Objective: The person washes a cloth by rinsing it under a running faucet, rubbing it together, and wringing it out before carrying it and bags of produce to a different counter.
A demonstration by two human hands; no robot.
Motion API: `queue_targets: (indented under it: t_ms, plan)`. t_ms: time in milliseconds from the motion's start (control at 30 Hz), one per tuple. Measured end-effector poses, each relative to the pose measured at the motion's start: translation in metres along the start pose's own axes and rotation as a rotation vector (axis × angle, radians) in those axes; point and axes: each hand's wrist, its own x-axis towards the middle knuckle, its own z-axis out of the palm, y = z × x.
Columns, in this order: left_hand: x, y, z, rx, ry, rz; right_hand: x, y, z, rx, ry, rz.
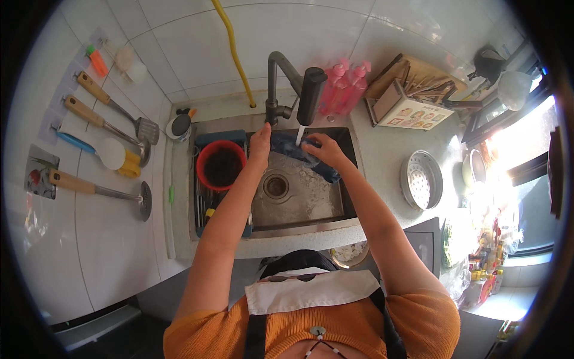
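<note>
A dark blue, wet piece, cloth or plastic film [287, 145], stretches between my hands over the sink [305, 218]. My left hand [260, 146] is closed at its left end, close to the tap's base. My right hand [326, 150] pinches it farther right, and part of it hangs below the fingers. From the dark grey tap [311, 96] a stream of water [300, 135] runs down onto the piece beside my right fingers. My left fingertips are partly hidden.
A red basin [221, 145] with dark contents stands on the rack left of the sink. Behind are pink pump bottles [341, 90] and a chopstick holder [409, 107]. A perforated steamer tray [421, 180] lies at right. Utensils such as a skimmer [144, 200] hang left.
</note>
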Motion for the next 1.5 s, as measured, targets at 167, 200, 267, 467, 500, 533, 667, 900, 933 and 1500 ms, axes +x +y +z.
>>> queue_targets:
  t_ms: [167, 200, 267, 467, 500, 533, 667, 900, 933, 1500]
  plan:
    - [0.017, -0.02, -0.002, -0.363, -0.208, -0.202, -0.012, 0.035, 0.001, 0.15, -0.002, 0.056]
    - [0.009, -0.016, 0.004, -0.426, -0.251, -0.242, -0.014, 0.043, 0.004, 0.206, -0.036, 0.114]
    - [-0.019, 0.007, 0.024, -0.551, -0.34, -0.318, -0.02, 0.058, 0.016, 0.156, -0.015, 0.11]
    - [-0.024, 0.014, 0.034, -0.771, -0.461, -0.392, -0.038, 0.045, 0.059, 0.094, -0.002, 0.287]
    - [-0.023, 0.014, 0.034, -0.769, -0.429, -0.387, -0.042, 0.041, 0.068, 0.078, 0.112, 0.281]
    - [-0.023, 0.015, 0.035, -0.768, -0.397, -0.38, -0.05, 0.036, 0.078, 0.062, 0.226, 0.273]
    - [-0.028, 0.019, 0.035, -0.792, -0.33, -0.4, -0.066, 0.026, 0.111, 0.041, 0.587, 0.297]
    - [-0.044, 0.026, 0.04, -0.863, -0.285, -0.456, -0.058, 0.033, 0.141, 0.165, 0.537, 0.572]
    - [-0.051, 0.032, 0.042, -0.868, -0.294, -0.457, -0.053, 0.032, 0.139, 0.196, 0.544, 0.612]
    - [-0.015, -0.066, 0.001, -0.503, -0.071, -0.458, -0.016, -0.031, -0.044, 0.65, 0.222, 0.581]
